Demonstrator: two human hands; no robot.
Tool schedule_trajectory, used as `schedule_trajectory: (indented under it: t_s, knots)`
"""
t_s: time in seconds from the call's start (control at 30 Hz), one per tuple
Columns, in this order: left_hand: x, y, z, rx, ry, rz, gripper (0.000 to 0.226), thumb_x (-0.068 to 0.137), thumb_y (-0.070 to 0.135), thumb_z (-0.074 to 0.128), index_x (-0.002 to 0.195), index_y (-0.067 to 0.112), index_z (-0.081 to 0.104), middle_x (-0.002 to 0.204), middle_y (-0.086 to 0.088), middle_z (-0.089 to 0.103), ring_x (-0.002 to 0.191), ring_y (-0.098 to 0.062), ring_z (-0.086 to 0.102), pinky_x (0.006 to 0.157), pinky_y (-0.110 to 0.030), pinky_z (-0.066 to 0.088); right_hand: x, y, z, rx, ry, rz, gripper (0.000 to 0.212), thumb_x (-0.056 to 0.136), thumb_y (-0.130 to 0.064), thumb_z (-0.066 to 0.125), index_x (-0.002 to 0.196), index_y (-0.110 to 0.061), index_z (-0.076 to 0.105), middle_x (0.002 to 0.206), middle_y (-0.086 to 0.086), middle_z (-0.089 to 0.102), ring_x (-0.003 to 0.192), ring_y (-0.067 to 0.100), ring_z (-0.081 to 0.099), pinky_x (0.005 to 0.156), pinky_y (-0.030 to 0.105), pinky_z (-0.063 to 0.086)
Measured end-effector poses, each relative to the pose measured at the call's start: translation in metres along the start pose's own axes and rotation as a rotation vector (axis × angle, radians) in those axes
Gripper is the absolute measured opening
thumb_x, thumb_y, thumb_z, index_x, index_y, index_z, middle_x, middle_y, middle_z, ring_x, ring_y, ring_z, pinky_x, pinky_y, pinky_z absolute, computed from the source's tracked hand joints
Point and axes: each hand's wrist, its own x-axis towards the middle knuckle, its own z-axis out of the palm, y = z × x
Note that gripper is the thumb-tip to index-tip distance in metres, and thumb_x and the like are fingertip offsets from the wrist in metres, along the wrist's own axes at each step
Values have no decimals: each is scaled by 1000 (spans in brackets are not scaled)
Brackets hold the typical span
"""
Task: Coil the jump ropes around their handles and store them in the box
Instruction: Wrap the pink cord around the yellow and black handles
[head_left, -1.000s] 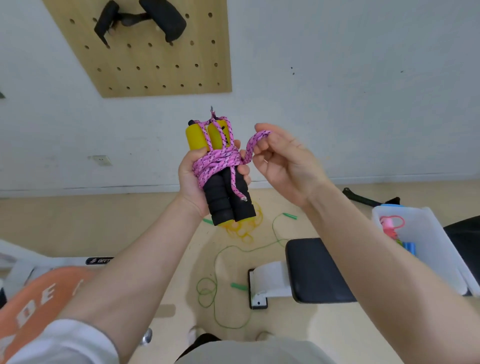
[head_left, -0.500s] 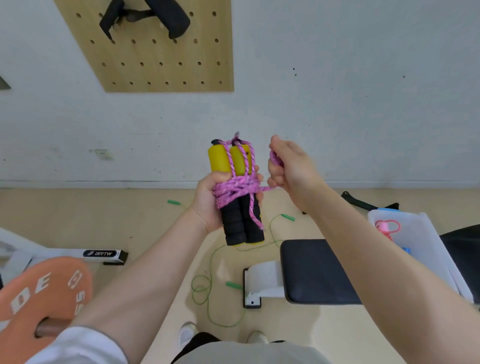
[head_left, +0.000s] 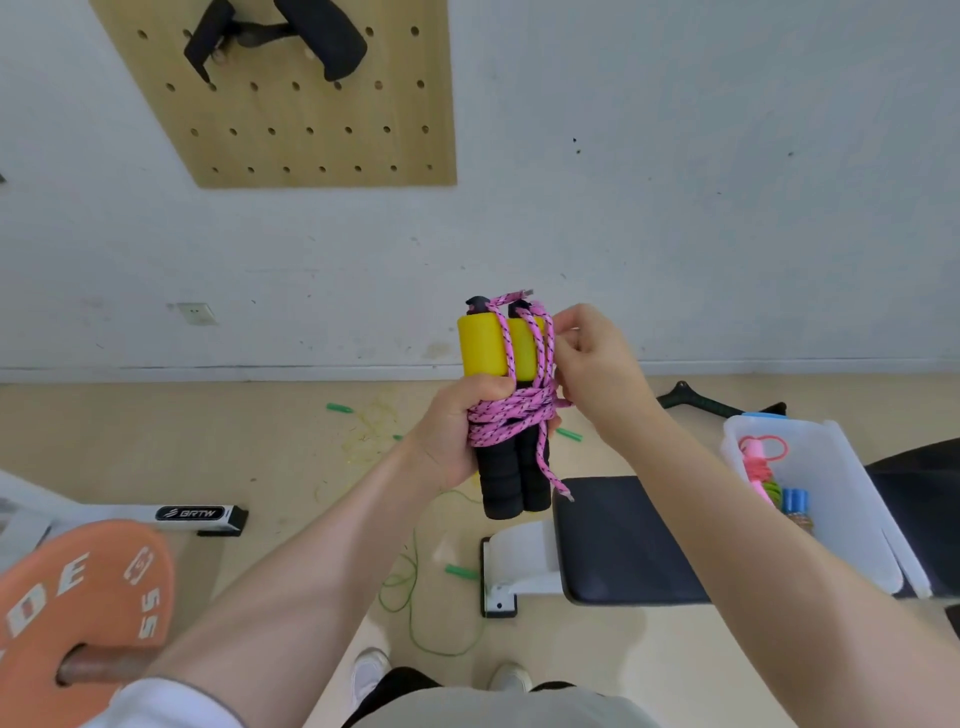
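Pink jump rope (head_left: 511, 415) wound in a thick band round the middle of its two handles (head_left: 506, 405), held upright side by side in front of the chest, yellow foam ends up, black foam ends down. Gripped from the left side by the left hand (head_left: 454, 431), fingers curled round both handles just behind the coil, thumb pressed at the base of the yellow foam. Above the grip, several pink strands running up over the yellow tops; below it, a loose frayed end dangling past the black foam. Right of the grip, touching the bundle, the right hand (head_left: 597, 364), fingertips (head_left: 563, 340) bent in and pinching a strand of the rope against the upper right side of the handles. Far right of and lower than the grip, a white plastic box (head_left: 852, 499) on the dark bench pad (head_left: 618, 545), holding a pink rope and other coloured items. Beneath the grip, on the floor, a green jump rope (head_left: 415, 597) lying loose, with a yellow rope (head_left: 371, 426) further back near the wall. Down to the left, an orange weight plate (head_left: 78, 587); high on the wall, a wooden pegboard (head_left: 311, 114).
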Motion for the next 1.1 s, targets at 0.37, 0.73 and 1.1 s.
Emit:
schedule_trajectory:
  t_s: [0.37,0.73,1.1]
  knots:
    - [-1,13,3,254,225,192,23,65,11,55,86,9,65,75,-6,69,67,-20,64,67,-31,54,-13,-6,7,-47,22,-196,8,82,-20,68,88,-15,67,71,-9,60,64,2,50,66,19,46]
    - [3,8,1,487,287,231,28,72,5,63,95,21,63,79,2,71,75,-16,68,71,-29,56,-10,9,20,78,128,-63,6,88,-12,60,89,-9,65,77,-2,61,76,14,56,79,42,53]
    - [21,-1,0,148,484,0,21,72,19,63,89,7,61,73,-12,63,56,-24,60,61,-29,48,-11,21,8,290,164,-34,29,91,-2,48,93,-30,41,69,-6,53,60,10,48,56,22,39]
